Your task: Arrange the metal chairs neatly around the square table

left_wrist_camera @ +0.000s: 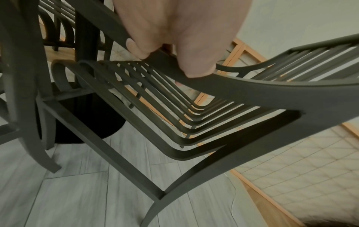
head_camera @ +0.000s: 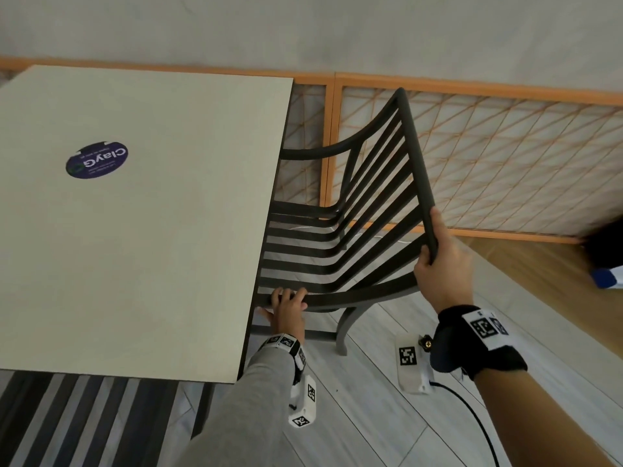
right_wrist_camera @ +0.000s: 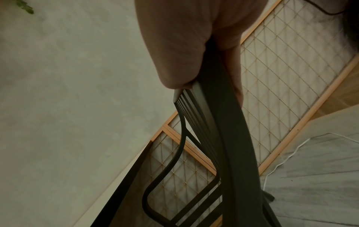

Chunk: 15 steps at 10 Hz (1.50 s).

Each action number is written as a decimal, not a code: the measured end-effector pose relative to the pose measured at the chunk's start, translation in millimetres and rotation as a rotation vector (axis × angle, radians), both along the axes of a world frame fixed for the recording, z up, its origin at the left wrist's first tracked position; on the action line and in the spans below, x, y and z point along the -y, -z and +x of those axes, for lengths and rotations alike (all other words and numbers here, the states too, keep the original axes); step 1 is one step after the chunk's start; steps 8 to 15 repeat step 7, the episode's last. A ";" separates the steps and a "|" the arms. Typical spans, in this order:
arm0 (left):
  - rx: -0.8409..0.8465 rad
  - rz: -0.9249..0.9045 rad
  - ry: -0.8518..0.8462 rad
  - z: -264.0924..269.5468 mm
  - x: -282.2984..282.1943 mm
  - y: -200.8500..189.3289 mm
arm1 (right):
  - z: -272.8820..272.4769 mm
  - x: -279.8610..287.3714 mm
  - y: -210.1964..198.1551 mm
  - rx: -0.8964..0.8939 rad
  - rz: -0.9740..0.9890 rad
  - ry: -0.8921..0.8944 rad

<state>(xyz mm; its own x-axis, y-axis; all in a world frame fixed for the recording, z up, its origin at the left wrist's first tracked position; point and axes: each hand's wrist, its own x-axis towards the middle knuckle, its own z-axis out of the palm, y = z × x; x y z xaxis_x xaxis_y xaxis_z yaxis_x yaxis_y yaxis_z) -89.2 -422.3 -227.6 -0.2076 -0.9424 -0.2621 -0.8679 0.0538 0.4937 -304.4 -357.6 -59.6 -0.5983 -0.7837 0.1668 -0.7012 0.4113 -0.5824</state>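
A dark metal slatted chair [head_camera: 340,230] stands at the right side of the square beige table [head_camera: 141,251], its seat partly under the tabletop edge. My left hand [head_camera: 288,303] grips the near armrest of the chair [left_wrist_camera: 242,90], fingers curled over the bar. My right hand [head_camera: 438,264] grips the top rail of the chair back [right_wrist_camera: 231,138] near its near end. A second dark slatted chair [head_camera: 77,419] shows below the table's near edge. The table's black pedestal base [left_wrist_camera: 91,116] appears in the left wrist view.
An orange-framed lattice screen [head_camera: 488,156] runs along the wall behind the chair. A white marker block [head_camera: 413,364] with a black cable lies on the grey plank floor by my right wrist. A blue and white object [head_camera: 606,276] sits at the right edge.
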 end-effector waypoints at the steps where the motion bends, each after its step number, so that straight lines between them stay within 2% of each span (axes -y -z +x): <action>1: -0.015 0.006 0.025 3.8 -5.2 1.2 | 0.0 -7.9 -1.2 0.026 0.001 -0.015; 4: 0.019 -0.019 0.032 3.4 -11.3 -7.2 | -6.5 -6.5 6.1 -0.021 -0.011 -0.025; 5: 0.076 -0.010 0.121 4.2 -31.7 -20.6 | -6.9 -9.4 5.7 -0.015 0.011 -0.002; 7: -0.007 0.091 0.197 38.6 -103.8 -43.3 | 11.1 -37.3 -12.7 0.142 0.006 -0.070; 15: -0.007 0.091 0.197 38.6 -103.8 -43.3 | 11.1 -37.3 -12.7 0.142 0.006 -0.070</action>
